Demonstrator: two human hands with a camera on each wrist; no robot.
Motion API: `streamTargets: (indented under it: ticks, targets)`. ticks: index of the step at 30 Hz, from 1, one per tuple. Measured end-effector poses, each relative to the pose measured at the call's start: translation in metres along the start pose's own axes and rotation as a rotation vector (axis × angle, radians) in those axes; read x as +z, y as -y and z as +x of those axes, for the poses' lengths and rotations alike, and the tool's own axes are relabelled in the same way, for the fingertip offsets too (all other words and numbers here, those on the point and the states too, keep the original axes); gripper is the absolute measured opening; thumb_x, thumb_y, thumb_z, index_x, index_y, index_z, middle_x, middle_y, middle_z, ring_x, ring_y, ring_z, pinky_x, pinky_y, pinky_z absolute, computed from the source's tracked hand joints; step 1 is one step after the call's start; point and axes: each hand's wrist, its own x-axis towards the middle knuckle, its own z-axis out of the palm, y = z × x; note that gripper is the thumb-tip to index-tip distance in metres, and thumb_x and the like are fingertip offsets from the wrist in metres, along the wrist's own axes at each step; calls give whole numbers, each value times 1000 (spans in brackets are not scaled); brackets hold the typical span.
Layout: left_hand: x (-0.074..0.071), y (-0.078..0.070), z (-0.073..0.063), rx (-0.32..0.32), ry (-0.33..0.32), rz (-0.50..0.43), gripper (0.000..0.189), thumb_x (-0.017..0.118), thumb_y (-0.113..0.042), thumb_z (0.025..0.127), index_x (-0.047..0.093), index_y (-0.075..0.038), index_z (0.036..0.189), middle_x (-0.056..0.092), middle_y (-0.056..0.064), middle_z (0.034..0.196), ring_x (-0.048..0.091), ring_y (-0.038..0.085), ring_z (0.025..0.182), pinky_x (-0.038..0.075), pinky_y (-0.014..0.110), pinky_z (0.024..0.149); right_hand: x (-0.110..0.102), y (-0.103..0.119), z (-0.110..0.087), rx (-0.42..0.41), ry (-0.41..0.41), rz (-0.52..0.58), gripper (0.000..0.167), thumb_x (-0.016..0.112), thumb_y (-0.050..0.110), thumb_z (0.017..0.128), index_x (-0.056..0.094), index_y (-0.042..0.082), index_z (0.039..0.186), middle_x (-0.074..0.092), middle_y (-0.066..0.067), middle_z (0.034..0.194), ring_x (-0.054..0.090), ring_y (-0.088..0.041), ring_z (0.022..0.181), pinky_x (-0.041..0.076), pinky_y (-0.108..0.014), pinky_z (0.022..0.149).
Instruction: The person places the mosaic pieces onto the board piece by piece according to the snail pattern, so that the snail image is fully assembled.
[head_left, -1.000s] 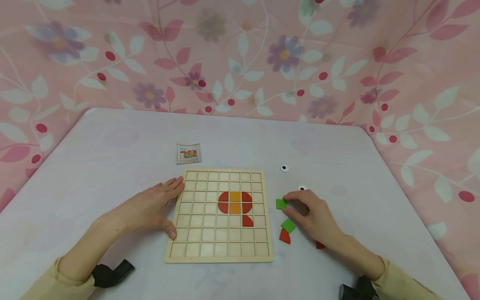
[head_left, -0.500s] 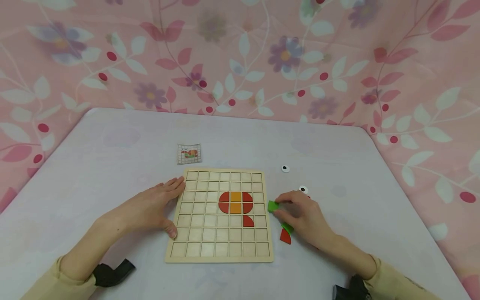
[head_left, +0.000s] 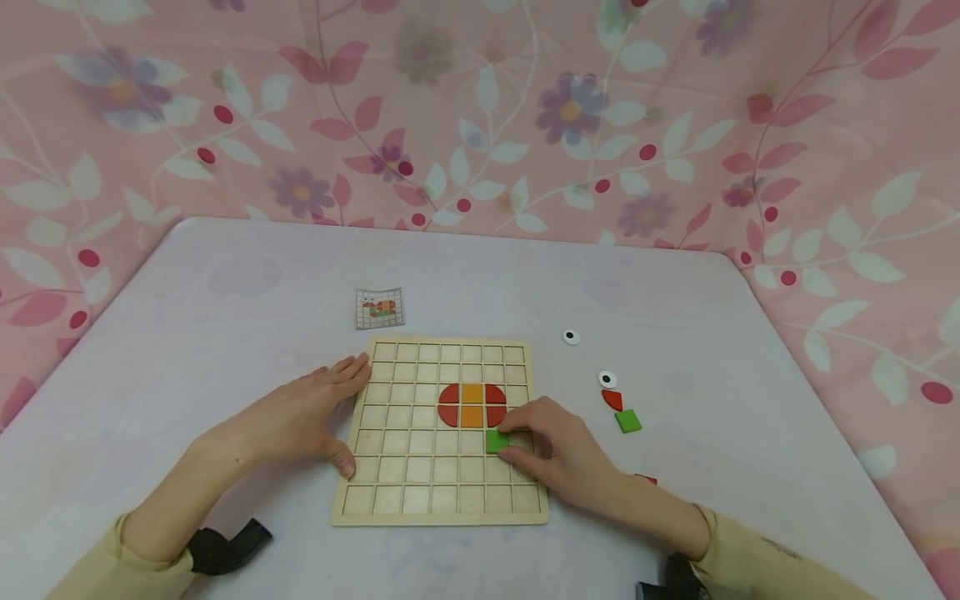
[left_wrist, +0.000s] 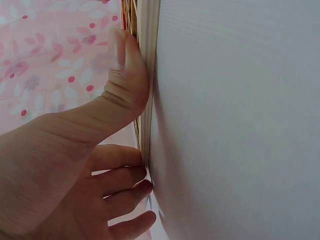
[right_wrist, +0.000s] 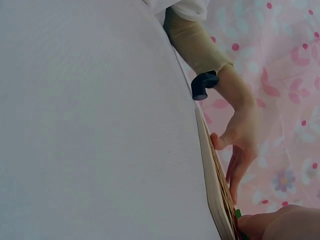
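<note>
My right hand [head_left: 566, 454] pinches a green square tile [head_left: 496, 442] between thumb and fingertips, over a cell on the right side of the wooden grid board [head_left: 442, 522]. Beneath that tile the cell cannot be seen. Just above it lie red quarter-round tiles [head_left: 448, 414] on either side of orange square tiles [head_left: 472, 415], together forming a rounded block. My left hand [head_left: 300, 412] rests against the board's left edge. In the left wrist view its thumb [left_wrist: 127, 75] touches the board's side [left_wrist: 146, 90], fingers extended.
A small picture card [head_left: 378, 308] lies behind the board. To the right are two round eye pieces [head_left: 572, 337], a red quarter-round piece [head_left: 612, 400], a loose green square [head_left: 628, 421] and a partly hidden red piece [head_left: 647, 479]. A floral curtain [head_left: 465, 108] hangs behind the table.
My right hand has carried the green tile left from the table onto the board, where it now covers the cell that showed a lone red quarter-round. The left hand stays put.
</note>
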Motion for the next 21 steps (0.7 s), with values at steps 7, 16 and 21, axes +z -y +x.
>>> streamTargets:
  ticks: [7,16,21]
  targets:
    - [0,0,0,6,-1,0,133,84,-64,52,33,9,151,24,24,162,24,43,149,24,60,119,8,4,8,-12,2,-6,27,81,11,83,69,14,107,68,5,103,60,-8,98,54,-21,83]
    - [0,1,0,6,-4,-2,133,84,-65,52,34,9,150,24,24,162,24,43,149,25,60,119,19,8,14,5,3,-37,28,82,12,82,70,12,107,69,5,103,58,-8,96,55,-22,85]
    - [0,1,0,9,-5,-2,133,84,-65,52,34,9,150,24,24,162,24,43,149,25,60,119,23,10,16,-3,-6,-38,24,81,11,83,70,12,104,69,4,100,57,-9,92,53,-18,81]
